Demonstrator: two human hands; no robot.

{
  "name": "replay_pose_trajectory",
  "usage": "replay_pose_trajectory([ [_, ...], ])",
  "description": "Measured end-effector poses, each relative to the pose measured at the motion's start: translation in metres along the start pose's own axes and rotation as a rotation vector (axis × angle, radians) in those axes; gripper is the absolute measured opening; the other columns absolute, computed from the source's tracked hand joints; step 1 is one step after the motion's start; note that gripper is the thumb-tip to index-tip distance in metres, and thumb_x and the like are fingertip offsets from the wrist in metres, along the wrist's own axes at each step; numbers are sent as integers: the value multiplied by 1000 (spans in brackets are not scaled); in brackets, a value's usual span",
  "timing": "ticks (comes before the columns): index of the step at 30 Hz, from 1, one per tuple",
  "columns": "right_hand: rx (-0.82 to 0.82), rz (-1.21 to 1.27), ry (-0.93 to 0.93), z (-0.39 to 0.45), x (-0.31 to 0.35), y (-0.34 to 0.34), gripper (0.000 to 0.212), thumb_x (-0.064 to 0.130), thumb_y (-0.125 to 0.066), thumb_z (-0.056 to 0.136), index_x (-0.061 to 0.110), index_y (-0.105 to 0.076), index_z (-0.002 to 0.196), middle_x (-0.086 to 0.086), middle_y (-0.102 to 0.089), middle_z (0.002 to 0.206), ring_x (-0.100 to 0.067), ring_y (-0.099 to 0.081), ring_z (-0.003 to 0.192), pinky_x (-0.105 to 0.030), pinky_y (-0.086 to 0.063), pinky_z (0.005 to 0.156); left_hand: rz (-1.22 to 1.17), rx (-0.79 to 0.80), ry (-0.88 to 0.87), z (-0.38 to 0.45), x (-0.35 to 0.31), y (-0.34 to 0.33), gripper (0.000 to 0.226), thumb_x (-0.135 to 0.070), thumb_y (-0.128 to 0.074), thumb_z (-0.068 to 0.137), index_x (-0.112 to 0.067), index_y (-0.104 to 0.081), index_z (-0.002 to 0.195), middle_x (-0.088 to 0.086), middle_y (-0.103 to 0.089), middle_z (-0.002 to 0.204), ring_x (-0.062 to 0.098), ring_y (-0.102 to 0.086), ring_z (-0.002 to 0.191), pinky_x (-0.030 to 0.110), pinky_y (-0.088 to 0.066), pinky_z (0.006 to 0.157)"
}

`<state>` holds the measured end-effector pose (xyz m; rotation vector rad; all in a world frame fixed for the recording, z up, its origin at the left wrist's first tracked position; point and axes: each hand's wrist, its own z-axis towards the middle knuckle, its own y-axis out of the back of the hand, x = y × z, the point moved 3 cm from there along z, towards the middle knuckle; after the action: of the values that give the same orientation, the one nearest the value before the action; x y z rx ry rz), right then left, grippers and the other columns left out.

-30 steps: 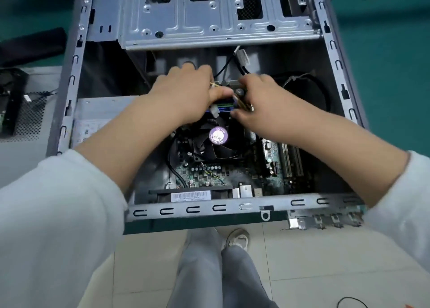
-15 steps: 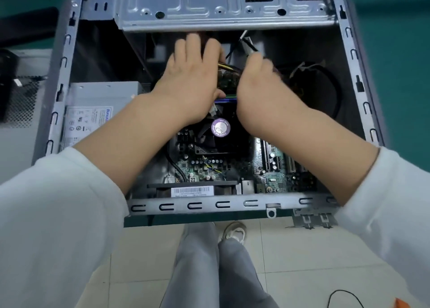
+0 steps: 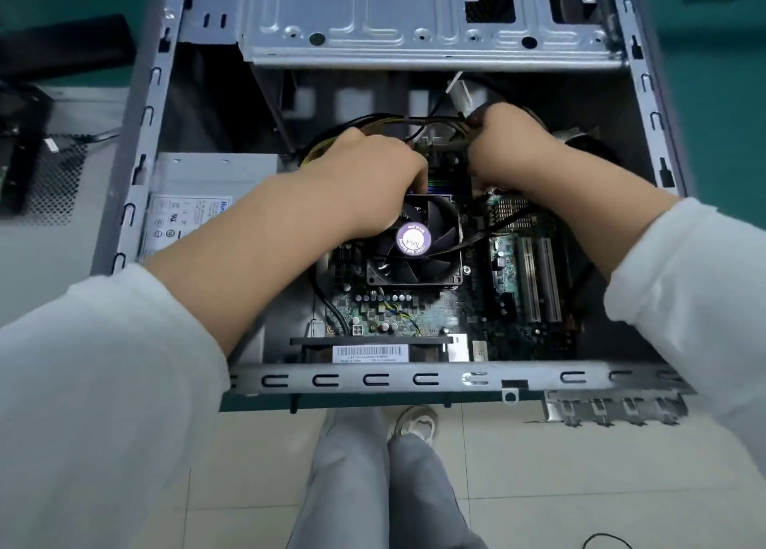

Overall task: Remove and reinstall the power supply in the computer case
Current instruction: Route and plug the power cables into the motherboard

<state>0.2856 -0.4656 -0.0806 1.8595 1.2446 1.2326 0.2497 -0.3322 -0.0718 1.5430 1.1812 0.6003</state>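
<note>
1. Grey metal power supply [image 3: 199, 200] sits in the open steel computer case [image 3: 136, 167], left side.
2. Left hand [image 3: 364, 175] curled, fingertips hidden; grasp unclear.
3. Right hand [image 3: 510, 142] grips the yellow-black cable bundle [image 3: 414, 122].

Single head-worn wide-angle view, steeply downward and close over the open computer case [image 3: 373, 378] interior.

Surroundings beyond the job

A green worktop [image 3: 721, 92] is seen; a perforated metal panel [image 3: 54, 183] is laid at left, and a black cable [image 3: 607, 540] is seen on the tiled floor [image 3: 539, 486].
</note>
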Motion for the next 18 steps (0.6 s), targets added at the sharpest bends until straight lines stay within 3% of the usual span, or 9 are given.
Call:
replay_pose_trajectory([
  [1,21,88,-35,4,-1,-2,29,-2,-45,90,-7,-55,117,-23,-61,102,-30,-58,75,-25,-51,62,-56,38,37,4,1,1,47,4,-46,83,-27,-61,116,0,-61,119,25,-53,114,31,-34,90],
  [4,14,274,-77,12,-5,-8,28,-3,-45,88,-3,-61,112,-19,-63,91,-28,-61,73,-35,-53,71,-117,79,117,18,1,3,40,5,-42,84,-14,-63,112,6,-65,111,26,-58,104,29,-43,79],
  [8,-54,238,-9,19,-7,-8,19,9,-60,87,13,-70,102,-12,-65,86,-23,-58,75,-22,-45,61,-54,11,192,33,0,5,16,2,-48,87,-4,-57,99,21,-61,111,37,-57,104,35,-40,75],
  [13,-179,252,-16,17,-10,-8,33,2,-53,86,16,-67,112,-13,-68,105,-29,-62,95,-28,-48,78,-109,-12,253,40,3,-4,30,5,-50,85,0,-57,113,21,-52,116,38,-53,107,39,-44,83],
  [16,-139,265,-21,19,-10,-9,32,2,-51,88,15,-66,114,-12,-67,110,-29,-61,102,-32,-50,88,-112,9,265,39,8,-7,31,5,-50,83,-1,-57,113,17,-46,101,32,-48,92,37,-42,77],
  [18,-78,247,-34,24,-10,-9,33,6,-47,94,15,-61,122,-12,-63,120,-26,-58,108,-29,-45,90,-89,29,237,42,9,-9,26,6,-46,83,-2,-56,105,14,-42,95,29,-42,86,36,-41,75],
])
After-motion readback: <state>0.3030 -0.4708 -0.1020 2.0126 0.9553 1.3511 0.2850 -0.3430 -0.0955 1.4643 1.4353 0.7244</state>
